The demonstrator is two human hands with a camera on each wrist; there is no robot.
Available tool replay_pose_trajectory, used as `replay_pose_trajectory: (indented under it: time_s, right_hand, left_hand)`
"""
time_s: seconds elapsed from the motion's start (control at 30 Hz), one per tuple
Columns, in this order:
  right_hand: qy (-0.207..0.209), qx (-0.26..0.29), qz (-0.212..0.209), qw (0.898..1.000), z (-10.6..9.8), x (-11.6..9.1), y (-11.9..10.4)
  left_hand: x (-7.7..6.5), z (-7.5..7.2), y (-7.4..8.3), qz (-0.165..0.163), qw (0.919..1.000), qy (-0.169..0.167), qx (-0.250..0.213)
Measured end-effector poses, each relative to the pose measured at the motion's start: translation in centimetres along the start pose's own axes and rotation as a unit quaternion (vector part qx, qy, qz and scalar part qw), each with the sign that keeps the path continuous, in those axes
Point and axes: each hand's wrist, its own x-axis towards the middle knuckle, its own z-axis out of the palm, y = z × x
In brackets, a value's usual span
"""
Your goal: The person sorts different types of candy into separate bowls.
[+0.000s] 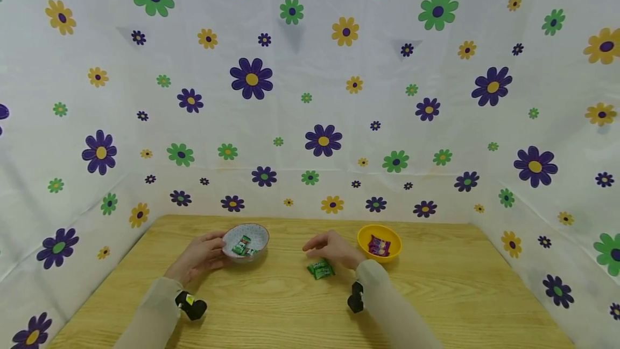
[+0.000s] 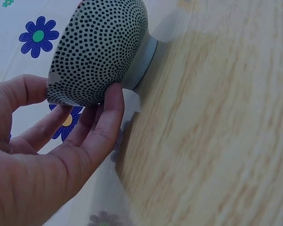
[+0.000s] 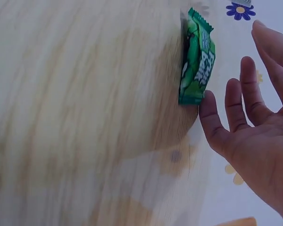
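Observation:
My left hand (image 1: 205, 253) holds the side of a round bowl (image 1: 260, 236), which is pale inside and dotted black outside in the left wrist view. Thumb and fingertips meet the dotted wall (image 2: 99, 52) near its rim and foot. Inside it lie green wrapped candies (image 1: 241, 244). Right of the bowl, more green wrapped candies (image 1: 323, 270) lie together on the wooden table. Over them hovers my right hand (image 1: 336, 249), its fingers spread and loosely bent, holding nothing. In the right wrist view, the little finger is right at the end of a green candy wrapper (image 3: 198, 61).
A yellow bowl (image 1: 396, 242) with purple wrapped candies (image 1: 379, 246) stands just right of my right hand. The wooden table (image 1: 286, 311) reaches back to a white flower-printed cloth (image 1: 300, 117) that hangs behind it and at both sides.

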Motion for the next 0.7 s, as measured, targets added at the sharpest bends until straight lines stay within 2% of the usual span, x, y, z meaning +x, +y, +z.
replay_pose_trajectory:
  time_s: [0.13,0.37,0.7]
  right_hand:
    - [-0.020,0.001,0.002,1.000,-0.5,-0.4,0.4]
    - [-0.051,-0.041,0.009,0.998,-1.2,-1.5,1.1]
    - [-0.067,-0.074,0.024,0.995,-1.7,-2.2,1.6]
  left_hand:
    - [0.0,0.0,0.0,0.000,1.0000,0.000,0.007]
    - [-0.3,0.3,0.2,-0.006,1.0000,-0.003,0.000]
    - [-0.2,0.2,0.1,0.002,1.0000,-0.006,0.004]
